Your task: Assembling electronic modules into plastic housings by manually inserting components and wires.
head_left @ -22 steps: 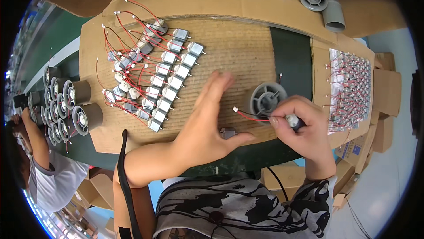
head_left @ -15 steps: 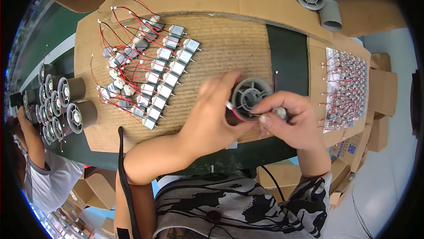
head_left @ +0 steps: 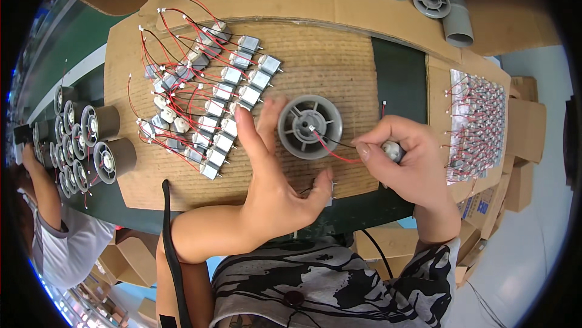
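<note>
A round grey fan housing (head_left: 295, 114), spoked inside with a central hub, stands open end up on the corrugated cardboard. My right hand (head_left: 406, 167) is closed around a small motor (head_left: 391, 150), mostly hidden by the fingers. Its red and black wires (head_left: 334, 155) are pinched between thumb and forefinger and run leftward, the white plug over the housing's hub. Beside the housing's lower left, my left hand (head_left: 273, 185) is open, thumb and fingers apart, holding nothing. Left of it, several silver motors (head_left: 214, 107) with red and black leads lie in slanting rows.
Several grey housings (head_left: 114, 159) stand at the left, near a co-worker's arm (head_left: 43, 185). More grey tubes (head_left: 458, 28) lie at the top right. On the right, a cardboard sheet holds a silvery mat with many small wired motors (head_left: 479, 125). Cardboard boxes (head_left: 524, 125) stand beyond.
My left hand has let go of the housing, which now stands on the cardboard farther left. The wire plug has come over its hub. My right hand keeps the motor.
</note>
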{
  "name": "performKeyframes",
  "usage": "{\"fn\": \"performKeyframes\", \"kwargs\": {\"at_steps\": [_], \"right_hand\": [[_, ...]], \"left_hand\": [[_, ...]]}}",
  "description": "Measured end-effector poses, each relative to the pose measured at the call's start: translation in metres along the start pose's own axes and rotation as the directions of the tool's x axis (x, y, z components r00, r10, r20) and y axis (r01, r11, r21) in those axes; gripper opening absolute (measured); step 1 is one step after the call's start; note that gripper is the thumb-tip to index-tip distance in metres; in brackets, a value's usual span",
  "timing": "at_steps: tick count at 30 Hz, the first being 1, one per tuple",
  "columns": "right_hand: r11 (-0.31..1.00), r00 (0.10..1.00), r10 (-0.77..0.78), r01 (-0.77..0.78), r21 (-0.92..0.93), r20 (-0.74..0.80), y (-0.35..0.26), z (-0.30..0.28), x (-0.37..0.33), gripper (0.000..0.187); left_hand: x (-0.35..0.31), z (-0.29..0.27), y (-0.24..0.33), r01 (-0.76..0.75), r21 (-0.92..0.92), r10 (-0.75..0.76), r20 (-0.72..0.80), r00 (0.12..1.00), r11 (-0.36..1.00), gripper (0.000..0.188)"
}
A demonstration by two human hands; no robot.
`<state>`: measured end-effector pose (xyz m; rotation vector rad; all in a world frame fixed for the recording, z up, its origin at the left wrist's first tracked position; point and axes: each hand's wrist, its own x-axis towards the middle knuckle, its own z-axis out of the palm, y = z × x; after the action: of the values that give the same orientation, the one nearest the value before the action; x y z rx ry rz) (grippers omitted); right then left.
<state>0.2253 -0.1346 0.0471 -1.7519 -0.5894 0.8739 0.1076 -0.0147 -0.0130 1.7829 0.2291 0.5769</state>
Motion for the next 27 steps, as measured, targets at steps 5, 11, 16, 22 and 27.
{"fn": "performKeyframes", "kwargs": {"at_steps": [5, 11, 16, 22, 27], "right_hand": [[0.979, 0.997, -0.075, 0.075, -0.187, 0.008, -0.002, 0.004, 0.013, 0.003], [0.785, 0.929, -0.369, 0.319, -0.531, 0.013, -0.004, 0.01, 0.018, 0.008], [0.165, 0.62, -0.726, 0.579, -0.798, 0.299, 0.003, 0.006, 0.025, 0.018], [0.267, 0.612, -0.705, 0.697, -0.665, 0.359, 0.006, 0.006, 0.023, 0.022], [0.628, 0.778, -0.497, 0.628, -0.46, 0.384, -0.004, 0.003, 0.028, 0.018]], "left_hand": [[0.001, -0.002, 0.001, 0.019, -0.019, -0.018, 0.008, 1.0, 1.0, 0.102], [0.003, -0.007, 0.008, 0.039, -0.073, -0.035, 0.056, 0.998, 0.997, 0.09], [0.001, -0.014, 0.0, 0.105, -0.068, -0.102, 0.048, 0.994, 0.992, 0.076], [0.01, -0.018, 0.001, 0.055, 0.087, -0.056, 0.015, 0.998, 0.995, 0.044], [0.015, -0.021, 0.002, 0.184, 0.187, -0.194, 0.036, 0.98, 0.965, 0.017]]}}
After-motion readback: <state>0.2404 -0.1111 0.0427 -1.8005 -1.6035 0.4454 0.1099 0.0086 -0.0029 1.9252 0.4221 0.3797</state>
